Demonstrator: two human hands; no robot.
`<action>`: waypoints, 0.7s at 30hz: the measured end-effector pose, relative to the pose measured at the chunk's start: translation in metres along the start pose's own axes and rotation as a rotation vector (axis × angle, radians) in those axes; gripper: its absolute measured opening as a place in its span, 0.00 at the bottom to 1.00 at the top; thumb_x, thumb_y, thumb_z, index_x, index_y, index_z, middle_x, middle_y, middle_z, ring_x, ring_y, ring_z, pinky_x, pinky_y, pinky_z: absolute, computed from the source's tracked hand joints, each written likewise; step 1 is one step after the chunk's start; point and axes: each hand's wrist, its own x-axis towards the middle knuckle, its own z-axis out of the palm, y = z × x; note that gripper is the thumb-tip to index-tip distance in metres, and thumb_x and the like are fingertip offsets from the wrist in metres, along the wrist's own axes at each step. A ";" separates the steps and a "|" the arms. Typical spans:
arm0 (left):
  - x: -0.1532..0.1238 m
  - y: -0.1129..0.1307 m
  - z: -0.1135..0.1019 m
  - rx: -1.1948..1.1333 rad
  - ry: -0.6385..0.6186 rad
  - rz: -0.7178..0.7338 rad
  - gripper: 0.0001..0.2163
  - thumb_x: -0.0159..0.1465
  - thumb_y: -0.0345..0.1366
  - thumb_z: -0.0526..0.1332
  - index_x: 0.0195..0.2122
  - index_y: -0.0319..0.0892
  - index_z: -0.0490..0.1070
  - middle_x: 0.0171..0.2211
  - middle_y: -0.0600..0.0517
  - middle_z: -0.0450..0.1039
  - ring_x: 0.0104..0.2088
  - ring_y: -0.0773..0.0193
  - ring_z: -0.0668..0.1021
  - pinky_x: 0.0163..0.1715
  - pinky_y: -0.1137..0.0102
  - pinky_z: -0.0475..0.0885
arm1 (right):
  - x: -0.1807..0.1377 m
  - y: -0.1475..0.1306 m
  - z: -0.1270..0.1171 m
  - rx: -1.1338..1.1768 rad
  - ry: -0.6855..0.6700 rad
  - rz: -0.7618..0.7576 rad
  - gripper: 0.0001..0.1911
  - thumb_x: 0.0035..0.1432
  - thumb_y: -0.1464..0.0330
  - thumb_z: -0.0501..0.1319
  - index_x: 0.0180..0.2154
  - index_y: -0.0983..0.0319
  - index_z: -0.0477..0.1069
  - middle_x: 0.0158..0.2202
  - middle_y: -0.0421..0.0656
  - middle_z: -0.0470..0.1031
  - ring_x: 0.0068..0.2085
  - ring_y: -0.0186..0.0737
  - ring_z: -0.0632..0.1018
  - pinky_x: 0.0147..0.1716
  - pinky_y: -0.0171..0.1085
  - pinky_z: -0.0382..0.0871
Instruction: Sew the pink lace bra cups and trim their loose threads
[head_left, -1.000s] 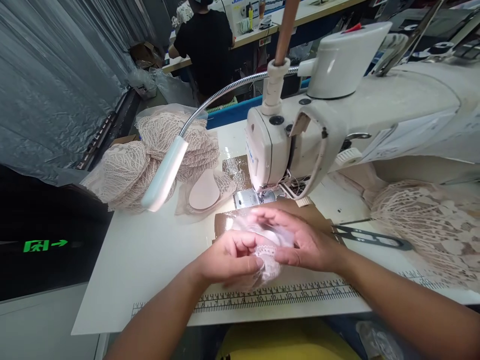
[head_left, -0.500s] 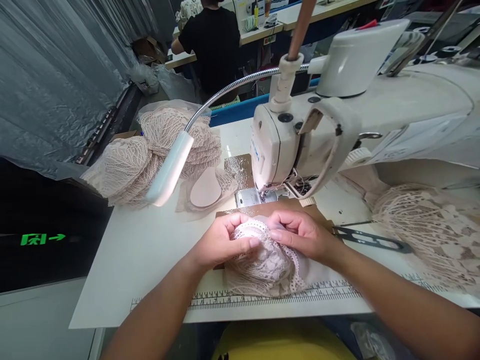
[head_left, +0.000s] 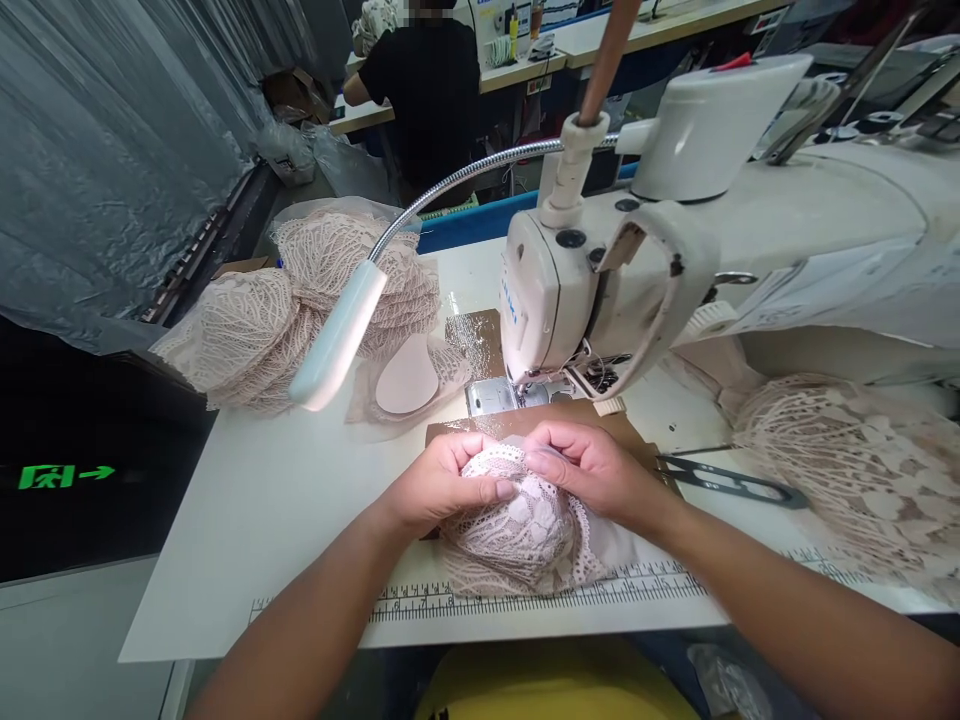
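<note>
Your left grip (head_left: 448, 485) pinches the scalloped upper edge of the lace cup (head_left: 529, 530) between thumb and fingers, and your right grip (head_left: 589, 468), close beside it, pinches the same edge and the sheer fabric behind it. The cup sits in front of you on the white surface (head_left: 247, 520), its lower edge by the printed ruler (head_left: 420, 605) and the sewing machine (head_left: 544, 290) just beyond your fingers. Farther out, a teardrop-shaped pad (head_left: 409, 378) and stacked lace pieces (head_left: 360, 265) lie to the left, a slotted grey tool (head_left: 731, 482) and more lace (head_left: 862, 475) to the right.
</note>
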 end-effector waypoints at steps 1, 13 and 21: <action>0.000 0.000 0.000 -0.002 -0.004 -0.012 0.12 0.50 0.32 0.71 0.34 0.35 0.72 0.27 0.51 0.73 0.27 0.69 0.74 0.29 0.74 0.69 | 0.000 0.000 0.000 -0.011 0.012 -0.005 0.14 0.59 0.60 0.55 0.27 0.62 0.67 0.25 0.39 0.66 0.27 0.33 0.67 0.27 0.33 0.61; 0.001 0.001 -0.004 0.082 0.048 0.055 0.10 0.53 0.37 0.69 0.26 0.34 0.74 0.23 0.52 0.71 0.23 0.70 0.71 0.25 0.75 0.64 | -0.002 0.005 0.001 -0.134 0.071 -0.032 0.19 0.62 0.58 0.53 0.22 0.61 0.62 0.21 0.37 0.61 0.25 0.32 0.64 0.26 0.33 0.58; 0.005 -0.001 -0.008 0.024 0.081 0.098 0.10 0.55 0.39 0.67 0.31 0.35 0.75 0.27 0.51 0.73 0.27 0.69 0.72 0.30 0.74 0.66 | -0.002 0.004 0.000 -0.141 0.076 -0.025 0.22 0.62 0.55 0.51 0.21 0.62 0.63 0.20 0.37 0.58 0.24 0.32 0.62 0.24 0.34 0.56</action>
